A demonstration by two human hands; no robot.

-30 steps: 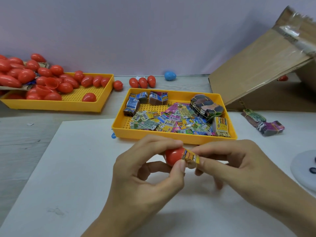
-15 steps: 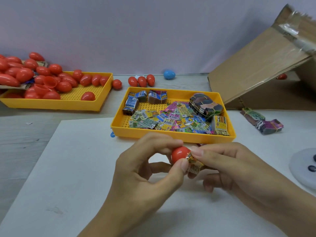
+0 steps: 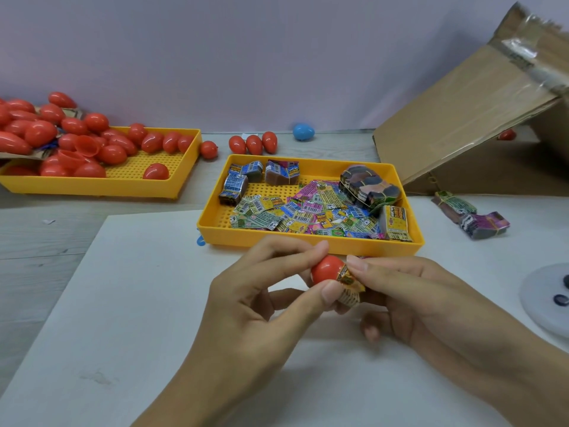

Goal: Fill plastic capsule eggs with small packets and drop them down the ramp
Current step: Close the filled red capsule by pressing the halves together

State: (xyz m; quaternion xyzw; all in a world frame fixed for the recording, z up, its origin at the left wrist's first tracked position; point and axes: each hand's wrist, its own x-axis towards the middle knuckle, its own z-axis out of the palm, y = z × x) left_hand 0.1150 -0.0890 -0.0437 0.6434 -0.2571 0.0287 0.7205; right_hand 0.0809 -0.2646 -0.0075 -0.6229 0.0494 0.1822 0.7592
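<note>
The cardboard ramp (image 3: 462, 118) rises at the far right of the desk (image 3: 61, 288), well apart from both hands and nearer the right one. The yellow packet tray (image 3: 308, 246) sits just beyond the hands. The left hand (image 3: 246, 303) pinches the red capsule egg half (image 3: 326, 269) between thumb and forefinger, open end apparently facing right. The right hand (image 3: 409, 297) pinches a folded packet (image 3: 348, 282) and pushes it leftward into that opening, roughly along the egg's long axis.

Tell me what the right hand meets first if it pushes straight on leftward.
The right hand, pinching the small yellow paper packet, would likely drive into the red plastic egg half gripped by the left hand.
</note>
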